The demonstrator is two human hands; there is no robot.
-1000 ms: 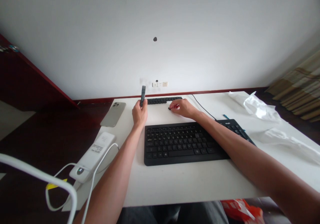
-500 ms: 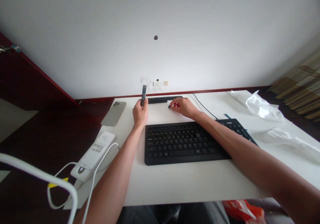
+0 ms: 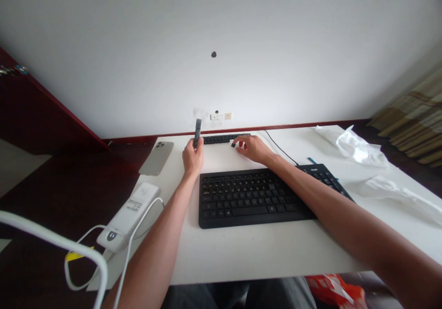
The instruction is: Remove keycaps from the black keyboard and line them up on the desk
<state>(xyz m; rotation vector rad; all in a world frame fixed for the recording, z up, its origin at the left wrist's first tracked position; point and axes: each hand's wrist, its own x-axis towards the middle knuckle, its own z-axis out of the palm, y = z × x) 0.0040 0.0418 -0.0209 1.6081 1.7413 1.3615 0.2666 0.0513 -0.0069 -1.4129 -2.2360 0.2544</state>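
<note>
small key [image 3: 233,145], and one stray nudge could scatter the key rows [image 3: 217,139]!
left hand [image 3: 193,157] wraps round a gray tool [image 3: 197,131]; right hand [image 3: 255,149] curls half open, fingertip at the key, just beside those rows, pinched or not, can't tell.

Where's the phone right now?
In the head view, the phone lies near the left edge of the table, beyond the power bank, left of the left hand.
</note>
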